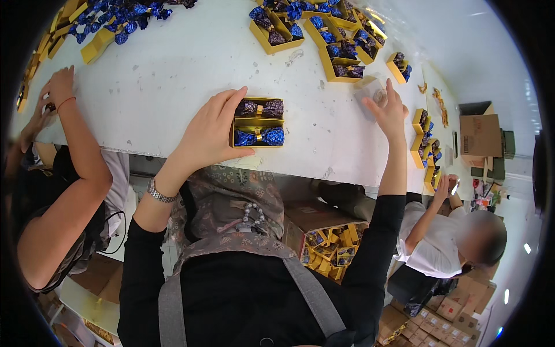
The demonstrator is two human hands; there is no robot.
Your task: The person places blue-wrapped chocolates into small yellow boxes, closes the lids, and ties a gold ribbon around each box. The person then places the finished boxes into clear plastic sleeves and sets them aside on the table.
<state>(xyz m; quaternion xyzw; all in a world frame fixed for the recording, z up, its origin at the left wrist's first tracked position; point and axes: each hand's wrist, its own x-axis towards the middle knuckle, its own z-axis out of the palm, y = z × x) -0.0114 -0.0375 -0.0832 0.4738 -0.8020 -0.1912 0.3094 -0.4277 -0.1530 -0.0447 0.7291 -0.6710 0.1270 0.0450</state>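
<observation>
A two-compartment gold box (259,121) lies on the white table, with my left hand (208,132) gripping its left side. The upper compartment holds a dark patterned wrapped piece (272,108) with twisted ends. Below it lies a shiny blue wrapped piece (273,136); each has a gold band around its middle. Off to the right, my right hand (390,112) has its fingers spread by a clear plastic sleeve or packet (366,93). Whether the fingertips touch that plastic, I cannot tell.
Filled gold boxes (342,71) cluster at the far side. Loose blue wrapped pieces (125,19) lie far left. A co-worker's arm (73,130) reaches over the table at left; another person (433,243) sits at right. A carton of gold boxes (325,247) stands below the edge.
</observation>
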